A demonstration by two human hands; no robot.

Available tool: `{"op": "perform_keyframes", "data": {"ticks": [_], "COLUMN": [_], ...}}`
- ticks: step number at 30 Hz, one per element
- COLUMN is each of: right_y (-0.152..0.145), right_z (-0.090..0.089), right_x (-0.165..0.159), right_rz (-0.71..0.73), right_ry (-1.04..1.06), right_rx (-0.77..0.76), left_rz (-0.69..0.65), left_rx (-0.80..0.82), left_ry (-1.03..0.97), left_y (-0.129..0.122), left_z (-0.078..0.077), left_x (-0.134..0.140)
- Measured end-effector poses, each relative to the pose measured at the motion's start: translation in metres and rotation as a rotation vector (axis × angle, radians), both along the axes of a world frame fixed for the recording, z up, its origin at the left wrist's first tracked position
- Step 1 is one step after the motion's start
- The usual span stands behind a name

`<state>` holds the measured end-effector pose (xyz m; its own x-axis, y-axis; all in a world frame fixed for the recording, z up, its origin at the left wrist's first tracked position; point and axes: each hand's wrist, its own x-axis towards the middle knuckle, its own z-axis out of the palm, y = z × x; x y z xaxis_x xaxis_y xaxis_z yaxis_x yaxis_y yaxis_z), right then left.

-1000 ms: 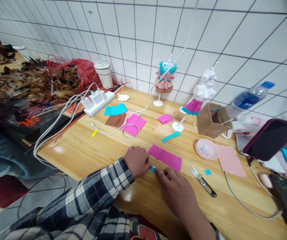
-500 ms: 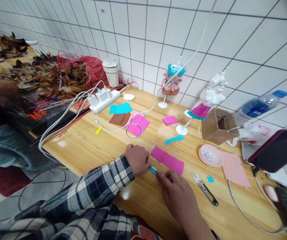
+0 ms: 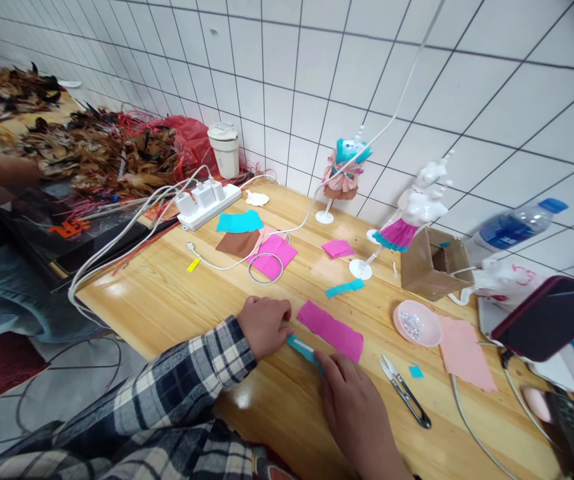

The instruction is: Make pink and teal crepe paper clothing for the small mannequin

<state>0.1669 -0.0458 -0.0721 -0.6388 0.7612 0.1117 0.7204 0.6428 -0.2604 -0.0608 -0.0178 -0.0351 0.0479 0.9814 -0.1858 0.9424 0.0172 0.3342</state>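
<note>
Holding a teal strip [image 3: 303, 348] down at both ends, slantwise on the bench [image 3: 177, 293], closer to the near edge than to the far edge along the wall [image 3: 297, 80]. At the end toward the left edge, pressing with the thumb of the left hand [image 3: 265, 327], nearly closed, fingers curled under. At the other end, pinning with the bent fingertips of the right hand [image 3: 354, 400], likewise mostly closed. Showing a pale line lengthwise on the teal; hard to tell from this angle whether glue, a folded edge or glare.

Flanked toward the far edge by a magenta strip [image 3: 331, 330], flat and just beside the right fingers. Toward the right edge, near the right hand, flanked by snips [image 3: 405, 392], blades pointing toward the far edge, then by a teal scrap [image 3: 415, 371] and a pink dish [image 3: 437, 328] of beads [image 3: 410, 325].

Liable, on present showing, to skew or pucker from uneven tension between the two ends. Likely to slide or spring loose from easing either hand too soon, with so little teal under each fingertip. If tacky, apt to cling to skin or to the wood. Possible, too, to nudge the snips or tip the beads through a wide rightward sweep of the right forearm.
</note>
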Motion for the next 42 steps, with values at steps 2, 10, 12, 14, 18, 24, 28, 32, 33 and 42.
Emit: {"op": "perform_keyframes", "data": {"ticks": [2, 10, 12, 14, 18, 24, 28, 32, 33, 42], "right_y": [0.001, 0.003, 0.01, 0.021, 0.035, 0.033, 0.034, 0.039, 0.041, 0.066], "right_z": [-0.002, 0.002, 0.01, 0.02, 0.034, 0.029, 0.025, 0.024, 0.024, 0.02], "right_x": [0.001, 0.001, 0.003, 0.004, 0.002, -0.001, 0.009, 0.019, 0.022, 0.047], "right_rz": [0.004, 0.049, 0.046, 0.035, -0.011, -0.021, -0.026, -0.073, -0.103, -0.307], "right_ry": [0.028, 0.041, 0.077, 0.112, 0.122, 0.106, 0.218, 0.336, 0.358, 0.653], "right_rx": [0.026, 0.021, -0.029, -0.123, -0.237, -0.239, -0.247, -0.244, -0.24, -0.452], "left_rz": [-0.027, -0.264, -0.364, -0.429, -0.45, -0.41, -0.447, -0.534, -0.545, -0.494], "left_rx": [0.023, -0.015, -0.04, -0.075, -0.112, -0.016, 0.062, 0.097, 0.098, 0.135], "left_ry": [-0.065, -0.161, -0.134, -0.115, -0.121, -0.2, -0.318, -0.328, -0.319, -0.488], "left_y": [0.0, 0.01, 0.018, 0.028, 0.036, 0.018, 0.012, 0.026, 0.031, 0.051], "left_z": [-0.002, -0.003, 0.0, 0.003, 0.008, 0.009, 0.016, 0.019, 0.018, -0.004], "left_x": [-0.004, 0.005, 0.008, 0.011, 0.011, 0.005, 0.015, 0.037, 0.042, 0.047]}}
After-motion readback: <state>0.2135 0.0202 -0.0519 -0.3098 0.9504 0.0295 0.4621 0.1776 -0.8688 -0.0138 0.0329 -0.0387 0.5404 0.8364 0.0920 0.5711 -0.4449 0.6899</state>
